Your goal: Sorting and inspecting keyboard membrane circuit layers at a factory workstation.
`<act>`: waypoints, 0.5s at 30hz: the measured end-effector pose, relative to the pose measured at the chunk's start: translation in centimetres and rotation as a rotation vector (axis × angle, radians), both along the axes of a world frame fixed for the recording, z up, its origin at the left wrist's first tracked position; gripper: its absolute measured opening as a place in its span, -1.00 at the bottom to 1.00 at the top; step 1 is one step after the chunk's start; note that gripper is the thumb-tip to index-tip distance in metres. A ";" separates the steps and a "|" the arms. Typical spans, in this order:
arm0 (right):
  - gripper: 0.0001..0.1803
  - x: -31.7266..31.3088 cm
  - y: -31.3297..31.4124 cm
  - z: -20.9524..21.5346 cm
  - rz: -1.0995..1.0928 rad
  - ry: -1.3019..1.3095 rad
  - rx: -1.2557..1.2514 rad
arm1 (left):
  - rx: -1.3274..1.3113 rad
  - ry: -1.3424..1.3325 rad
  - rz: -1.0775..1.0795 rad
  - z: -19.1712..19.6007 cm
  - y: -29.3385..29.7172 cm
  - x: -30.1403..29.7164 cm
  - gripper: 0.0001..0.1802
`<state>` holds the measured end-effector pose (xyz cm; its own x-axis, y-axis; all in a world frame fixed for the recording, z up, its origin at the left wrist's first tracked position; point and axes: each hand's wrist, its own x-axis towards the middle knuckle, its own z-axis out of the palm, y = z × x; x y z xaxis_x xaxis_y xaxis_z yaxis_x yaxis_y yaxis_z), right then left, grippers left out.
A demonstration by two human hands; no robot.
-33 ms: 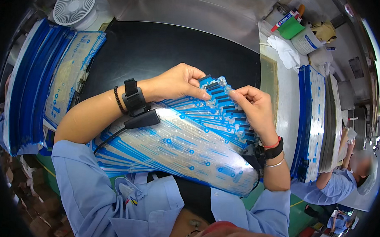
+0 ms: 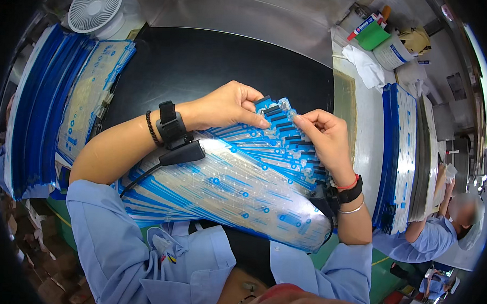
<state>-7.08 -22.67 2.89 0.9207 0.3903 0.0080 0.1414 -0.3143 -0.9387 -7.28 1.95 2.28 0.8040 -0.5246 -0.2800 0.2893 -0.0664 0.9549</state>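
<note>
A fanned stack of thin, clear flexible circuit sheets (image 2: pixel 237 179) with blue printed lines lies in front of me, its near edge close to my body. Along the upper right, the sheets end in a stepped row of blue tabs with black tips (image 2: pixel 292 139). My left hand (image 2: pixel 229 107) is closed, thumb and curled fingers pinching the topmost tabs. Just to its right, my right hand (image 2: pixel 328 138) pinches the clear corner of a tab between thumb and forefinger. How many layers each hand grips is hidden by the fingers.
Beneath the sheets is a black work surface (image 2: pixel 204 58) with a metal panel behind. Stacks of blue-printed sheets stand at left (image 2: pixel 96 91) and right (image 2: pixel 400 153). A white fan (image 2: pixel 96 7) and a white tub (image 2: pixel 392 52) sit farther back. At far right, a person (image 2: pixel 430 236) works.
</note>
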 end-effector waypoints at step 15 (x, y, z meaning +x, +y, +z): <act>-0.84 -0.2 0.5 0.0 -0.020 -0.227 -0.083 | -0.043 0.032 -0.040 -0.5 0.4 0.5 -0.71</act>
